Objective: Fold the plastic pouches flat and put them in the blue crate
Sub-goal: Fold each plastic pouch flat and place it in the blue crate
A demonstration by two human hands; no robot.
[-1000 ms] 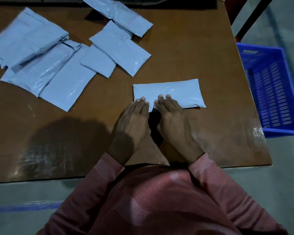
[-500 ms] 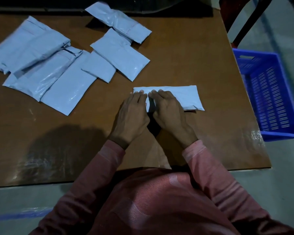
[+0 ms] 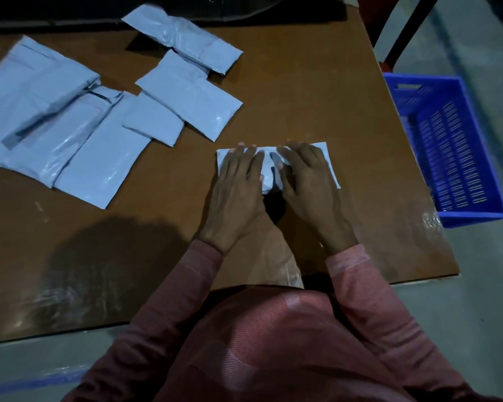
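Looking down from the head camera, I see a brown counter [image 3: 302,97] in dim light. Both hands lie flat, side by side, on one pale blue pouch [image 3: 266,163] near the counter's right half, a little in from the near edge. The left hand [image 3: 238,187] covers the pouch's left part and the right hand [image 3: 308,181] covers its right part. The fingers of both are straight and slightly spread, pointing away from the body, pressing down on the plastic and gripping nothing. A strip of pouch shows between the two thumbs, and its corners show past the hands on either side. Pink sleeves [image 3: 357,274] reach to the wrists.

More pouches lie well apart from this one. A loose, overlapping pile [image 3: 70,134] sits at the far left of the counter. Nearer the far middle, two smaller pouches [image 3: 192,103] overlap, with a crumpled one [image 3: 186,39] just behind them.

The blue crate [image 3: 474,218] stands on the floor just beside the counter's right edge. I can see no pouch through its slotted bottom.
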